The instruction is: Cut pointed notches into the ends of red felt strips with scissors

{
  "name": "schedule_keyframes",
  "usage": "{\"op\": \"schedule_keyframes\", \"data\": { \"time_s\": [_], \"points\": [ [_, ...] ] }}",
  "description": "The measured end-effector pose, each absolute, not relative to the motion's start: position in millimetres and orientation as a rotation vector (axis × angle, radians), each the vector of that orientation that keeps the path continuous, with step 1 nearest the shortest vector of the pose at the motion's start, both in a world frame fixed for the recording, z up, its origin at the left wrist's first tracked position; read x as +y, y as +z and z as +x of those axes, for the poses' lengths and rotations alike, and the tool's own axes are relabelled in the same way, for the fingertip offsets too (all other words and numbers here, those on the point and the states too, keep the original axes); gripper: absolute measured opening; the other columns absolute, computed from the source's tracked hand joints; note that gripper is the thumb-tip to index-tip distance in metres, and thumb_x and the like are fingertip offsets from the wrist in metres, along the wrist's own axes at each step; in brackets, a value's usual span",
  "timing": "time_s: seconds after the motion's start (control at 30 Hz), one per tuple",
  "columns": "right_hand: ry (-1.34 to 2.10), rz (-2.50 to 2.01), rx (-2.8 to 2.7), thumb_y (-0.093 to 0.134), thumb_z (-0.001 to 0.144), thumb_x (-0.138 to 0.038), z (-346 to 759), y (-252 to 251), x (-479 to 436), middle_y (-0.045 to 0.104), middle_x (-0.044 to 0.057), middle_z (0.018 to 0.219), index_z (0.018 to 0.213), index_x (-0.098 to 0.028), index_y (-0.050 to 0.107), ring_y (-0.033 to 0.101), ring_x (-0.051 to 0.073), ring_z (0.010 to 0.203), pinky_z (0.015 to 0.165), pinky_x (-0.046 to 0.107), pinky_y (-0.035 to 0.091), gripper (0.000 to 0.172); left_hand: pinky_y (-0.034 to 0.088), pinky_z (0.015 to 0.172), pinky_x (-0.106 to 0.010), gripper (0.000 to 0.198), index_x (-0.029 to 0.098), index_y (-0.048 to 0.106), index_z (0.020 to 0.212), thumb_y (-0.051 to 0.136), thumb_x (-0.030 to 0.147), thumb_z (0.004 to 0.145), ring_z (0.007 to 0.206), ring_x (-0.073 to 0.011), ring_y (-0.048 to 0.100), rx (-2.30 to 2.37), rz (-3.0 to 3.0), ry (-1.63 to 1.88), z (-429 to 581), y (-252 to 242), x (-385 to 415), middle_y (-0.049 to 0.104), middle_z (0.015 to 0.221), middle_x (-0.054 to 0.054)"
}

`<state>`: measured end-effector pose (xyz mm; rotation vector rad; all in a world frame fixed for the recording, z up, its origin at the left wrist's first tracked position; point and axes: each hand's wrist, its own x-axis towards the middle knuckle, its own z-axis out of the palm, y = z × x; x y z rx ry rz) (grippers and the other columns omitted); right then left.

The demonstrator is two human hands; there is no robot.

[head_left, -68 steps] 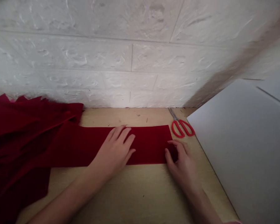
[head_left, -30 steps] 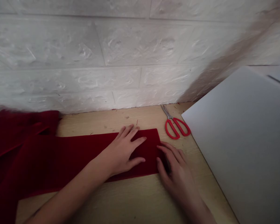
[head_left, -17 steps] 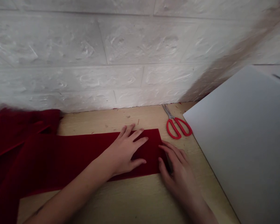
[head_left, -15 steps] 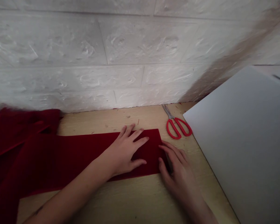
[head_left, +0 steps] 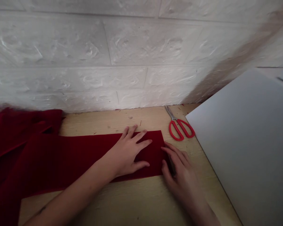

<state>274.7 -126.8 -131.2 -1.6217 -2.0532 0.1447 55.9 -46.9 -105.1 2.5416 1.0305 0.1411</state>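
Left hand (head_left: 128, 153) flat, fingers spread, pressing red felt strip (head_left: 85, 157) on counter (head_left: 136, 201). Right hand (head_left: 179, 174) open, fingertips on strip's right end. Barely changed from half a second back (view nudged only). Red scissors (head_left: 180, 127) near white board (head_left: 245, 147).

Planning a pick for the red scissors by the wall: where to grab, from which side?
Take the scissors at the red handle loops, coming from above on the near side. They lie flat and closed on the wooden table, blades pointing at the wall, loops toward the person; the white board crowds their right. Both the left hand and right hand rest on the red cloth.
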Motion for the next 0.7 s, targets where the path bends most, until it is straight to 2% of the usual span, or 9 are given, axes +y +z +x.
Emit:
{"op": "schedule_keyframes", "data": {
  "time_s": [0.3, 0.7],
  "points": [
    [0.099, -1.618, -2.099, 0.05, 0.099, -0.025, 271.2, -127.7, -127.1, 0.062, 0.013, 0.133, 0.131, -0.016, 0.055, 0.057, 0.028, 0.114, 0.094, 0.045, 0.053, 0.034, 0.025, 0.117, -0.072, 0.069, 0.022, 0.049, 0.148, 0.062, 0.057, 0.09, 0.15, -0.0489, 0.019, 1.021, 2.577, 0.134, 56.7, -106.3, -47.7, 0.038, 0.16, -0.015],
    [0.041, -1.579, -2.113, 0.051, 0.098, -0.022, 270.2, -132.2, -125.4, 0.063, 0.013, 0.131, 0.131, -0.013, 0.055, 0.056, 0.027, 0.112, 0.094, 0.043, 0.052, 0.034, 0.024, 0.117, -0.073, 0.075, 0.025, 0.045, 0.151, 0.055, 0.066, 0.09, 0.15, -0.051, 0.017, 1.044, 2.63, 0.144, 58.3, -111.7, -51.4, 0.035, 0.161, -0.015]
  ]
}}
